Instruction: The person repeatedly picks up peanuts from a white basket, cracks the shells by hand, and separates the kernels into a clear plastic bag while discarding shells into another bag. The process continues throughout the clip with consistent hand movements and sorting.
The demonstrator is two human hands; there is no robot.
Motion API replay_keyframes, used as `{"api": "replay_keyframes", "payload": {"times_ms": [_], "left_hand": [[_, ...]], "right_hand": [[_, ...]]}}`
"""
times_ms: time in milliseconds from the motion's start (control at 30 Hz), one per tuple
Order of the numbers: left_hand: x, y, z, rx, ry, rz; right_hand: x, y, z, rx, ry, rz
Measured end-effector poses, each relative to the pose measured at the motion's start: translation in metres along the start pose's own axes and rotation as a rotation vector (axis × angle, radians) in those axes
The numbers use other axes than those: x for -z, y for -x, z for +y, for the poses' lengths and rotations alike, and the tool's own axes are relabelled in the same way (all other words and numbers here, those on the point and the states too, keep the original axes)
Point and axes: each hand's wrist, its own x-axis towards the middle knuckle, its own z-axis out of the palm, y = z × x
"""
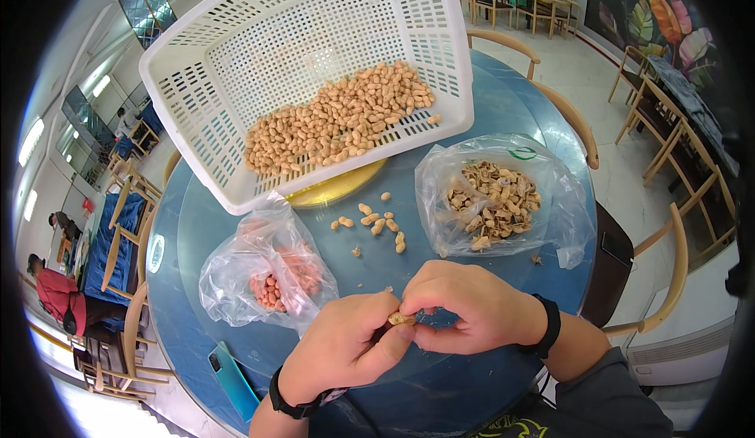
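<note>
One peanut in its shell (pixel 401 319) is pinched between the fingertips of my left hand (pixel 353 336) and my right hand (pixel 472 308), above the near part of the table. Beyond my hands several unshelled peanuts (pixel 377 225) lie loose on the tabletop. To the left, a clear plastic bag (pixel 236 261) holds reddish shelled peanut kernels (pixel 268 292). A second clear plastic bag (pixel 557 220), on the right, contains broken peanut shells (pixel 495 202). At the back, a tilted white plastic basket (pixel 307 43) has a heap of unshelled peanuts (pixel 342 119) along its lower side.
The round blue table (pixel 365 405) carries a yellow round object (pixel 342 184) under the basket and a teal smartphone (pixel 236 385) at its left edge. Wooden chairs (pixel 666 279) stand around it. A dark phone (pixel 616 249) rests on the right chair's seat. People (pixel 59 296) are at the far left.
</note>
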Motion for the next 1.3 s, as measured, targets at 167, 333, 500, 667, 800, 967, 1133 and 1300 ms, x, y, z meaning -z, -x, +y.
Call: {"api": "replay_keyframes", "payload": {"times_ms": [167, 333, 500, 667, 800, 967, 1133, 1300], "left_hand": [[-0.001, 0.001, -0.010, -0.072, -0.018, 0.029], [-0.004, 0.003, -0.014, -0.073, 0.063, 0.044], [-0.002, 0.000, -0.011, -0.127, -0.003, 0.061], [-0.006, 0.002, -0.009, -0.018, -0.036, 0.103], [-0.005, 0.001, -0.007, 0.044, 0.018, 0.060], [-0.002, 0.001, 0.001, 0.146, 0.012, -0.033], [-0.007, 0.000, 0.003, 0.202, -0.084, -0.017], [-0.008, 0.001, 0.007, 0.234, -0.179, -0.008]], "right_hand": [[-0.001, 0.000, -0.003, -0.030, -0.020, -0.017], [-0.001, 0.001, -0.004, -0.062, -0.009, -0.047], [-0.002, -0.001, -0.001, 0.038, 0.084, -0.003], [0.001, -0.003, 0.002, 0.098, 0.286, 0.007], [0.002, -0.003, 0.004, 0.082, 0.314, -0.056], [-0.001, -0.002, 0.007, 0.096, 0.343, -0.083], [-0.003, -0.001, 0.003, 0.083, 0.480, -0.084], [-0.004, 0.000, 0.004, 0.085, 0.540, -0.066]]}}
